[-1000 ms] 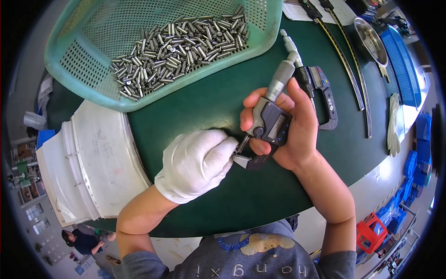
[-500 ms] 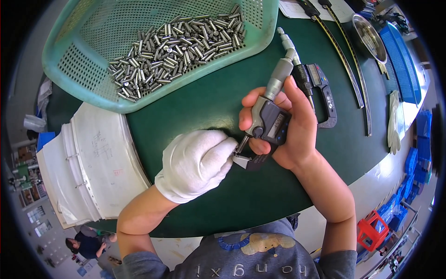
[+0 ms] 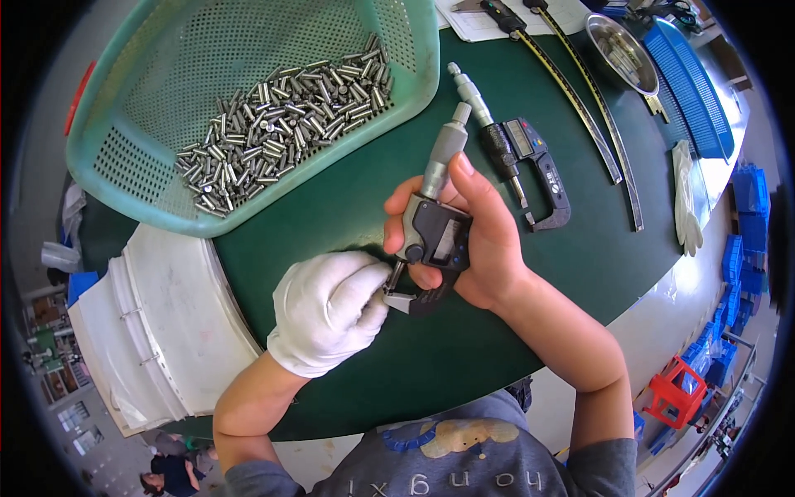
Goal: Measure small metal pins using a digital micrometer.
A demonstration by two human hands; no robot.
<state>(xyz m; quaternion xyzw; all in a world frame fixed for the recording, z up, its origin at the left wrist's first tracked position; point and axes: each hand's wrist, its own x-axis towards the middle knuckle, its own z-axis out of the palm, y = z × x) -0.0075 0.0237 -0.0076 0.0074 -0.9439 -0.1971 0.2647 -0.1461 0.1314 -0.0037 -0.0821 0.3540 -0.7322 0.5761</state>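
Note:
My right hand (image 3: 490,240), bare, is wrapped round a digital micrometer (image 3: 433,234) with a grey thimble and a small display, its frame tilted over the table. In a white glove, my left hand (image 3: 325,311) has its fingers pinched together right at the micrometer's measuring jaws. Whatever sits between those fingertips is hidden by the glove and the jaws. Beyond both hands, a green perforated plastic basket (image 3: 319,157) holds a heap of short shiny metal pins (image 3: 277,124). A second digital micrometer (image 3: 522,139) lies on the table to the right of the first.
An open ring binder (image 3: 186,331) with sleeved pages lies at left on the green table (image 3: 331,407). Two long calipers (image 3: 571,99), a metal bowl (image 3: 623,54) with small parts, a blue basket (image 3: 689,87) and a white glove (image 3: 686,199) lie at right.
The whole view has shifted, so the basket and tools appear farther left. Both hands keep the same hold, with the left fingertips still at the micrometer's jaws.

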